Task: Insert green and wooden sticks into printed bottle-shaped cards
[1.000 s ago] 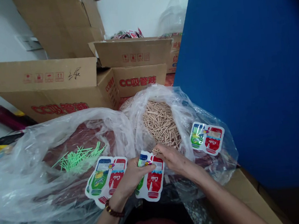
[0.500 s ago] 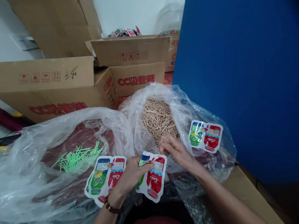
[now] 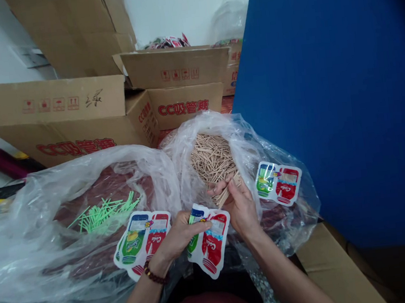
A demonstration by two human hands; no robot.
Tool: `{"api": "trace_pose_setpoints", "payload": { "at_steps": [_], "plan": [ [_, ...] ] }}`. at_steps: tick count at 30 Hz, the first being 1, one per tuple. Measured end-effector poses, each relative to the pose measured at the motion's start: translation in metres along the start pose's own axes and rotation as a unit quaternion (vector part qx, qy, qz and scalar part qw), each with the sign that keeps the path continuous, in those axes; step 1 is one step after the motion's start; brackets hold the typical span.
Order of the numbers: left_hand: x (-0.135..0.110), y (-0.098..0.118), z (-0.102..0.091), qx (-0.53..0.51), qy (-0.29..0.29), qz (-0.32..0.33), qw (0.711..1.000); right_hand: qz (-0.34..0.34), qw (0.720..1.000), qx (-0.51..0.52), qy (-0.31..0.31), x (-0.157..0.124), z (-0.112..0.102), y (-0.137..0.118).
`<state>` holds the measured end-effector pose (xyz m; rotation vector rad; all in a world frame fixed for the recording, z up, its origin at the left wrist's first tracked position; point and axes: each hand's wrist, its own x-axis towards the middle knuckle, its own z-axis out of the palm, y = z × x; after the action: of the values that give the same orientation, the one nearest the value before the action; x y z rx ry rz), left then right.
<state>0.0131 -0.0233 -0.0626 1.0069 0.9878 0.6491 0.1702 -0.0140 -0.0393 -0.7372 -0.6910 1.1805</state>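
1. Panel, big flat blue one [image 3: 321,110], fills pretty much the whole right side.
2. Plastic bags next, clear and crinkly: the left bag [image 3: 33,227] sprawls over the lower left, and the middle bag [image 3: 185,165] gapes open near the centre.
3. Cardboard boxes behind those. Left box [image 3: 59,133] has red print plus some handwriting on its flap, middle box [image 3: 185,93] is just beside it, and a tall box [image 3: 75,39] stands at the back.
4. Two heaps of sticks: brown sticks [image 3: 210,155] piled up inside the middle bag, and a looser scatter of green sticks [image 3: 107,212] in the opening of the left bag.
5. Hands, both busy. Left hand [image 3: 178,236] pinches the held pouch [image 3: 214,244] near its top, thumb across the front. Right hand [image 3: 243,210] is curled around a stick bunch [image 3: 224,196] at the near edge of the brown heap. Can't tell if its knuckles touch the heap.
6. Pouches: the held one tilts a bit, red cola half showing, green half partly covered. Left pouches [image 3: 132,241] overlap just beside the left hand; right pouch [image 3: 287,186] lies on plastic right of the brown heap.
7. Bead bracelet [image 3: 153,274], dark, on the left wrist.
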Motion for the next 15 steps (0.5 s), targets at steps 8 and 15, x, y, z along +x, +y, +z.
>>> {"api": "trace_pose_setpoints", "payload": {
  "at_steps": [8,15],
  "plan": [
    [-0.0002,0.0053,0.0026,-0.016,-0.011,0.023,1.000,0.024,0.999,-0.034,-0.015,-0.0046,-0.0044,0.0058],
    [0.0014,0.0035,0.0028,-0.007,-0.006,0.026,1.000,0.029,0.999,-0.021,-0.005,-0.0050,-0.0041,0.0036]
  ]
}}
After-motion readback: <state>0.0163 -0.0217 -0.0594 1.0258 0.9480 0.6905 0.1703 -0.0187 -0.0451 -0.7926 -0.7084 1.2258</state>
